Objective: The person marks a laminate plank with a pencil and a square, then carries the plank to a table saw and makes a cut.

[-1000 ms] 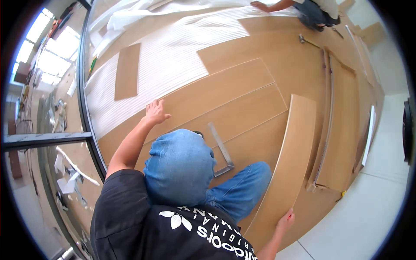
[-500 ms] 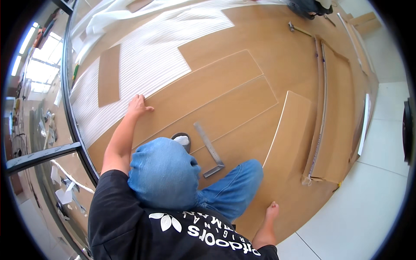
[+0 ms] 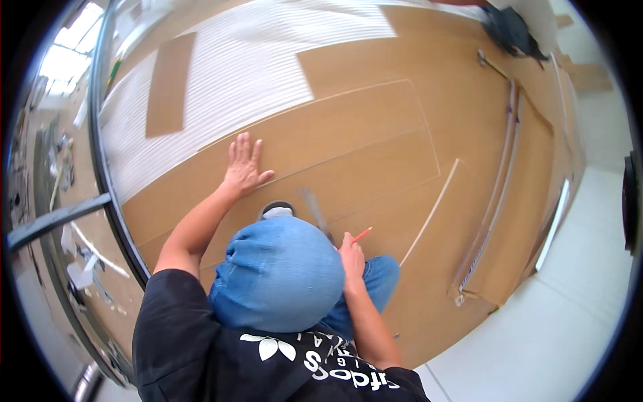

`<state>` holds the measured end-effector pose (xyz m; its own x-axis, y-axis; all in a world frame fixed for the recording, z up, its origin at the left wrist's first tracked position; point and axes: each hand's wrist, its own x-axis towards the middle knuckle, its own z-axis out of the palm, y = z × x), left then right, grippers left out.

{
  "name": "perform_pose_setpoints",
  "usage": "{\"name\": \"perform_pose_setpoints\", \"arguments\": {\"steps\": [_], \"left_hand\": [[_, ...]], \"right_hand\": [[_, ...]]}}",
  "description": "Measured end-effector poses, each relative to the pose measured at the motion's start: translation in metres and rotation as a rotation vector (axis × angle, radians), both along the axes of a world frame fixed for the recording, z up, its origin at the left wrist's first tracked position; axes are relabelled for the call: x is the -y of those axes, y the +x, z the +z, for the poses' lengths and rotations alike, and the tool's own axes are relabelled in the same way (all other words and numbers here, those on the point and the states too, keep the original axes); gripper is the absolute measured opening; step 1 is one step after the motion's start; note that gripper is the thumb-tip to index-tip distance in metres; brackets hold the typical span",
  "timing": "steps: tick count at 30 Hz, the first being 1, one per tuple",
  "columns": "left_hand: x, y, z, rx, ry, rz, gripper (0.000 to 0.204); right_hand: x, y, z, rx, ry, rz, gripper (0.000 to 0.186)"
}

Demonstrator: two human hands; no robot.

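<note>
My left hand (image 3: 244, 166) lies flat with fingers spread on a large brown cardboard-like sheet (image 3: 348, 120) scored with straight pale lines. In my right hand (image 3: 351, 260), beside my bent knee, is a red pencil (image 3: 362, 234), its tip pointing away to the right. A metal try square (image 3: 310, 204) rests on the sheet between my shoe and my right hand. Its lower end is hidden behind my knee and right hand.
White ribbed foam sheeting (image 3: 234, 67) and a loose brown strip (image 3: 171, 84) lie at far left, beside a dark metal frame (image 3: 100, 154). On the right are a hammer (image 3: 493, 65) and a long cardboard piece (image 3: 516, 201). A dark bundle (image 3: 512, 30) sits at far right.
My left hand has shifted right, from the foam's edge onto the sheet, with its fingers spread. My right hand has swung inward from the lower right to beside my knee, and a red pencil now shows in it.
</note>
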<state>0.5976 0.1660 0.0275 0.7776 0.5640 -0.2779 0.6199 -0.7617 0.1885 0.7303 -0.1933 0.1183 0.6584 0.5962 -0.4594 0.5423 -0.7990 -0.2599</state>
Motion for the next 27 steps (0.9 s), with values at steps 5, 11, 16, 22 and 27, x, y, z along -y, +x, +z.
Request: {"name": "perform_pose_setpoints", "arguments": {"steps": [5, 11, 16, 22, 27], "left_hand": [[-0.004, 0.024, -0.011, 0.039, -0.020, 0.009, 0.102], [-0.015, 0.039, -0.018, 0.114, -0.040, 0.085, 0.098], [-0.021, 0.009, 0.013, 0.157, -0.024, 0.049, 0.077], [-0.081, -0.276, 0.012, -0.181, 0.091, 1.182, 0.077], [-0.083, -0.393, 0.006, -0.297, -0.100, 1.592, 0.077]], "right_hand": [[-0.014, -0.019, -0.048, 0.029, -0.226, 0.111, 0.034], [-0.022, -0.031, -0.065, -0.103, -0.157, 0.130, 0.038], [-0.014, -0.025, -0.026, -0.132, -0.070, -0.054, 0.042], [0.005, -0.030, -0.029, -0.093, 0.226, -0.148, 0.046], [0.014, -0.030, -0.048, -0.164, 0.323, -0.299, 0.041]]}}
